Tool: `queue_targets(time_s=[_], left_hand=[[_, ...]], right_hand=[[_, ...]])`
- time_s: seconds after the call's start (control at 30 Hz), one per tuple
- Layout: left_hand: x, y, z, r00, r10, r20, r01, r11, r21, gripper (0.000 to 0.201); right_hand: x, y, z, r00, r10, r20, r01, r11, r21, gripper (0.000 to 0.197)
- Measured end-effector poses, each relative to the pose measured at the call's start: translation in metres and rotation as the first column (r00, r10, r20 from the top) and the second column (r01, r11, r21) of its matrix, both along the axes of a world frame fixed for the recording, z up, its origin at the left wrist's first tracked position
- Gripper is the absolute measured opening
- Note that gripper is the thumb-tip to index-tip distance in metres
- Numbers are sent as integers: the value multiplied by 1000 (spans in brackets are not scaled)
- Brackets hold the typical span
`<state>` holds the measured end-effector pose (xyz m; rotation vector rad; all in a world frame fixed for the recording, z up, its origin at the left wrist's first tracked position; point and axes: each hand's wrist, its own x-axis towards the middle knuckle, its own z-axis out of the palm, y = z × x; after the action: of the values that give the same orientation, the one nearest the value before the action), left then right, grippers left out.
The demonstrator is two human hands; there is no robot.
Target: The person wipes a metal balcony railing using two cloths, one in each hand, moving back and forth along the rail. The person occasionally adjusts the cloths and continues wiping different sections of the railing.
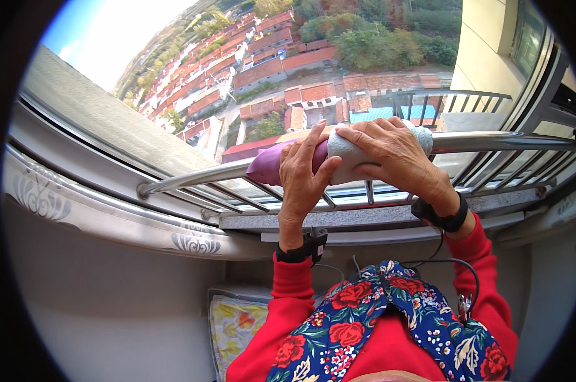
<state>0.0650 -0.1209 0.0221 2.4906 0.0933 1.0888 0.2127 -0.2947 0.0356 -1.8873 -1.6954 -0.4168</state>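
Observation:
A purple cloth [264, 164] and a pale blue, fluffy towel [346, 148] lie bunched side by side over the round metal rail [491, 141] at the window. My left hand [300, 169] rests over the purple cloth, its fingers bent across the top and its thumb pointing toward the towel. Around the pale blue towel curls my right hand [396, 153], fingers over the top and thumb on the near side. Whether the two cloths are joined cannot be seen beneath my hands. Both wrists wear black straps.
Thin metal bars [485, 170] run below the rail, above a stone sill [479, 202]. A patterned white curtain [109, 207] is gathered along the left. Beyond the glass, red roofs lie far below. A black cable [456, 260] hangs by my right arm. A flowered cushion [237, 325] sits low at left.

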Motion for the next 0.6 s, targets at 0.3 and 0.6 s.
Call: queue_targets(time_s=[0.3,0.6], left_hand=[[-7,6,-3,994,-84,67,95,978,-187,30],[-7,3,-1,996,-45,76,50,997,-55,22]], right_hand=[[4,-12,-6,996,14,93,-23,995,94,51],[44,-120,4,974,-228,-10,227,974,-13,51]])
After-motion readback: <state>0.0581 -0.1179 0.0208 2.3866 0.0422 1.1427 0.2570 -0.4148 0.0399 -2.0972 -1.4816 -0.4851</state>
